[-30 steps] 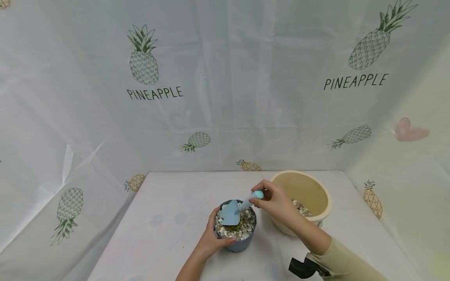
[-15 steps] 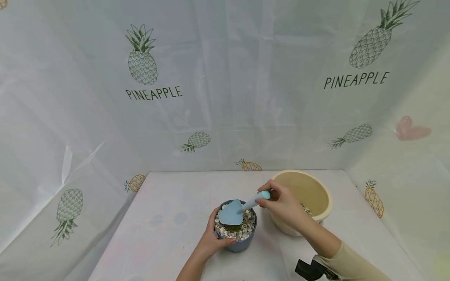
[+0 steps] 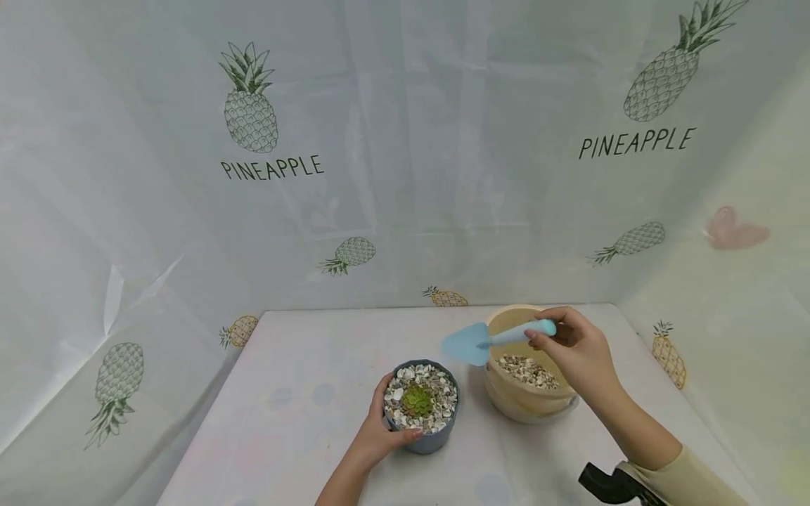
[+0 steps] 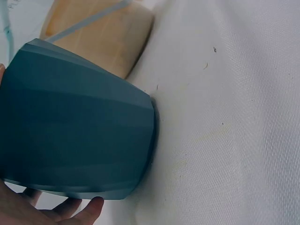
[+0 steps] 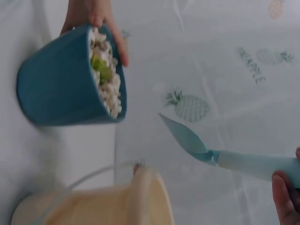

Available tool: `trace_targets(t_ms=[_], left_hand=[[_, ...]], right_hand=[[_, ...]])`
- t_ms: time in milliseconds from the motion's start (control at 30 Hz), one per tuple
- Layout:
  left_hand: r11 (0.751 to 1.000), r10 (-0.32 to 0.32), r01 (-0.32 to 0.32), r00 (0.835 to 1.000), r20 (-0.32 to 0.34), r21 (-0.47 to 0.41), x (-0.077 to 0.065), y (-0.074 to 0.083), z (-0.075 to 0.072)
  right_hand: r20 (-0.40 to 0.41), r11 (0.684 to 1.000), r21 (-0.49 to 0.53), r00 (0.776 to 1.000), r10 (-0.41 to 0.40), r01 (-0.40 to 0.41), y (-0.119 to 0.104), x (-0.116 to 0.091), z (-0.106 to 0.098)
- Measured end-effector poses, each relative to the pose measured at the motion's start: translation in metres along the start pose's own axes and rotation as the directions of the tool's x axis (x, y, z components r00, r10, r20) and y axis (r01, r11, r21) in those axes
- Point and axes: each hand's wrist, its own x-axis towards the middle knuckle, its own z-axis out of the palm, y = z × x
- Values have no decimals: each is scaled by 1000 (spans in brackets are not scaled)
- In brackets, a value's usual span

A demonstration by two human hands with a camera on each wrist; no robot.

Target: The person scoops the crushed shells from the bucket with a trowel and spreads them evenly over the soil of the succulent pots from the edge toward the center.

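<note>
A blue flower pot [image 3: 430, 443] stands on the table, filled with pale pebbles [image 3: 443, 400] around a small green succulent [image 3: 417, 400]. My left hand [image 3: 378, 430] grips the pot's left side, thumb at the front rim; fingers also show under the pot [image 4: 70, 122] in the left wrist view. My right hand [image 3: 579, 346] pinches the handle end of a light blue trowel [image 3: 467, 344], raised over the cream bucket [image 3: 538, 407]. In the right wrist view the trowel's blade [image 5: 187, 140] is bare on the side that shows.
The cream bucket, right of the pot, holds more pebbles [image 3: 528, 371] at its bottom and has a thin handle [image 5: 84, 180]. A white cloth covers the table [image 3: 304, 422]. Behind it hangs a pineapple-print sheet [image 3: 405, 176].
My right hand has lifted the trowel off the pebbles in the pot and carried it right, over the bucket. The succulent now shows fully. My left hand keeps its hold.
</note>
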Motion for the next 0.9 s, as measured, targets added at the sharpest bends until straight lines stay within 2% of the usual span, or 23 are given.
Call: trace_targets(t_ms=[133, 333, 533, 633, 800, 900], left_hand=[[1000, -3, 3, 1000, -6, 6, 0, 1, 0], [1000, -18, 18, 1000, -13, 6, -2, 2, 0], [1000, -1, 1, 1000, -2, 3, -1, 2, 0], [1000, 2, -2, 1000, 3, -1, -1, 2, 0], [1000, -9, 9, 1000, -2, 0, -1, 1, 0], [1000, -9, 9, 1000, -5, 6, -1, 0, 0]], right_hand=[[-94, 1000, -19, 996, 2, -4, 7, -3, -17], [-196, 999, 35, 980, 19, -12, 20, -9, -35], [-320, 994, -79, 946, 41, -70, 33, -19, -42], [-333, 984, -131, 940, 75, -125, 42, -25, -44], [-318, 965, -153, 935, 154, -211, 57, -35, -46], [-308, 960, -156, 935, 175, -231, 65, -40, -46]])
